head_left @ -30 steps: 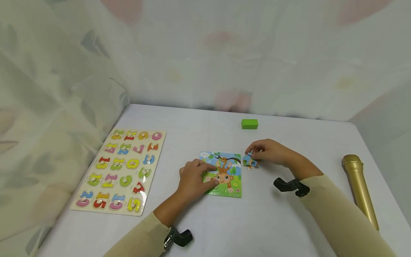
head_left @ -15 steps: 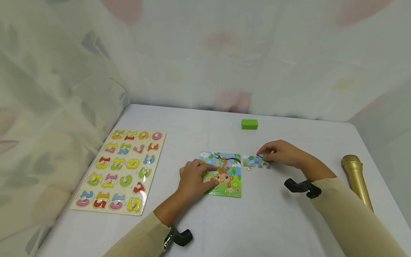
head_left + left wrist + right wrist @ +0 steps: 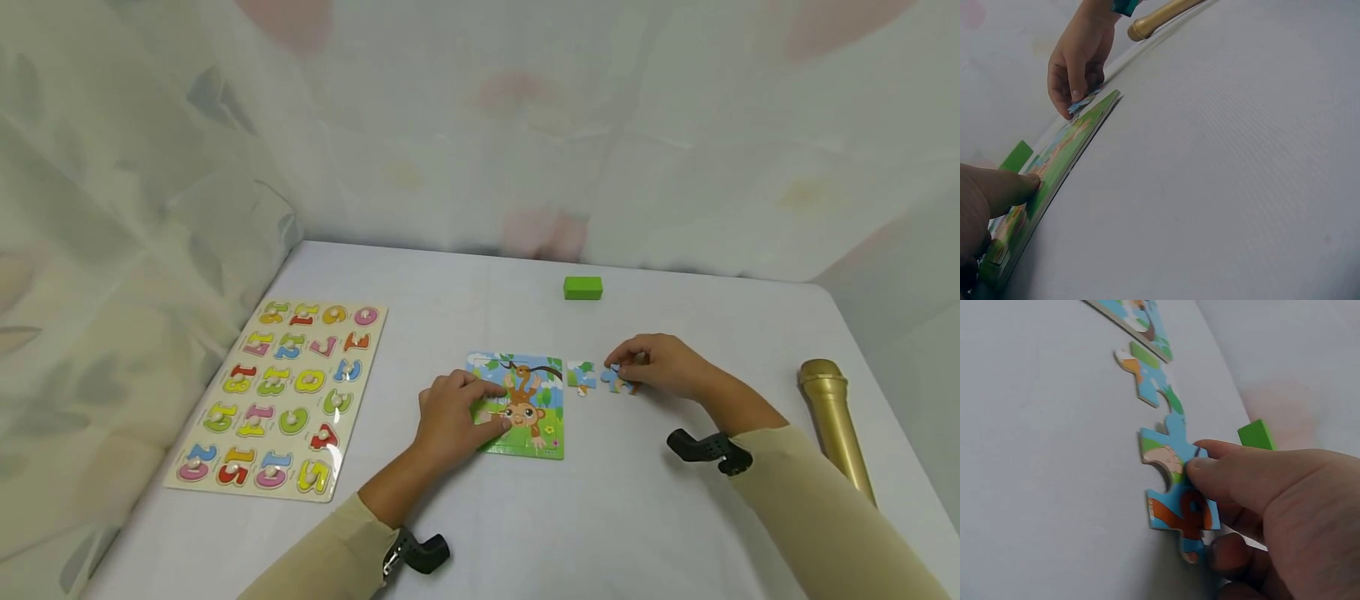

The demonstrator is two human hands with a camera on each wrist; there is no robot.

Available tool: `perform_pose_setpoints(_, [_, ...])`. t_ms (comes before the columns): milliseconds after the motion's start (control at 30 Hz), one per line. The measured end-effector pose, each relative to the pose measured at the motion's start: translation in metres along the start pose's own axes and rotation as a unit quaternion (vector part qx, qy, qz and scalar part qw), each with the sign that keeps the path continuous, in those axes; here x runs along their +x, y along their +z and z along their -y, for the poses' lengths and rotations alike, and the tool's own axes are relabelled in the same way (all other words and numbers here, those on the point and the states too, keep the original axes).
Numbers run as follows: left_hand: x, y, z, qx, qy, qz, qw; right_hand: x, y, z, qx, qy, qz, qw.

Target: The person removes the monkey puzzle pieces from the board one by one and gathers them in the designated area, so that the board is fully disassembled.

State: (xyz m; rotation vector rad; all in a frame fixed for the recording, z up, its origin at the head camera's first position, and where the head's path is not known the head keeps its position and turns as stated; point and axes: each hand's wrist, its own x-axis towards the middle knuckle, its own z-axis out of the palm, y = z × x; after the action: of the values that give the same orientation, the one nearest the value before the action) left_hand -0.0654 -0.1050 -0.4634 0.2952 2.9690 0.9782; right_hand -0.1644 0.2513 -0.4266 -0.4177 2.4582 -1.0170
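Observation:
A square monkey jigsaw puzzle [image 3: 551, 408] lies on the white table. My left hand [image 3: 452, 421] rests on its left side, index finger and thumb spread over the picture; the thumb [image 3: 1022, 187] lies straight on top in the left wrist view. Right of the puzzle, my right hand [image 3: 660, 367] pinches a blue jigsaw piece [image 3: 1163, 456] with a brown and pink print, between thumb and fingertips. The piece is held low, close over the table, its far edge hidden by the fingers. A second jigsaw piece [image 3: 581, 373] lies between the puzzle and the held one.
A number peg board [image 3: 277, 400] with colourful knobbed numerals lies at the left. Behind the puzzle is a green block [image 3: 582, 288]. A gold microphone-shaped tube [image 3: 836, 425] lies near the right edge, partly behind the right sleeve. Patterned cloth hangs around the table's back and sides.
My right hand has moved right with its jigsaw piece, away from the puzzle, opening a gap to the piece left lying on the table. My left hand has stayed still.

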Motion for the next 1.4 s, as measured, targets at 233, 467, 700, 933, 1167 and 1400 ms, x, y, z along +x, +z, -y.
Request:
perform_pose_setpoints(233, [0.000, 0.000, 0.001, -0.006, 0.004, -0.006, 1.0000, 0.000, 0.007, 0.000, -0.041, -0.003, -0.035, 0.9985])
perform_pose_setpoints(467, [-0.001, 0.001, 0.001, -0.010, 0.009, -0.011, 0.9999, -0.003, 0.011, -0.006, -0.056, -0.026, -0.063, 0.9961])
perform_pose_setpoints(700, [-0.001, 0.000, -0.001, -0.007, 0.009, -0.012, 0.9999, -0.004, 0.016, -0.011, -0.071, -0.048, -0.091, 0.9921])
perform_pose_setpoints(933, [-0.003, -0.001, -0.002, 0.022, 0.019, -0.011, 0.9995, -0.002, 0.018, -0.012, -0.072, -0.046, -0.094, 0.9919])
perform_pose_setpoints(1167, [-0.005, 0.000, -0.003, 0.057, 0.041, -0.020, 0.9974, -0.004, 0.019, -0.011, -0.065, -0.040, -0.096, 0.9925])
perform_pose_setpoints(1400, [-0.006, 0.003, -0.003, 0.078, 0.064, -0.047, 0.9938, -0.003, 0.015, -0.010, -0.064, -0.049, -0.084, 0.9932])
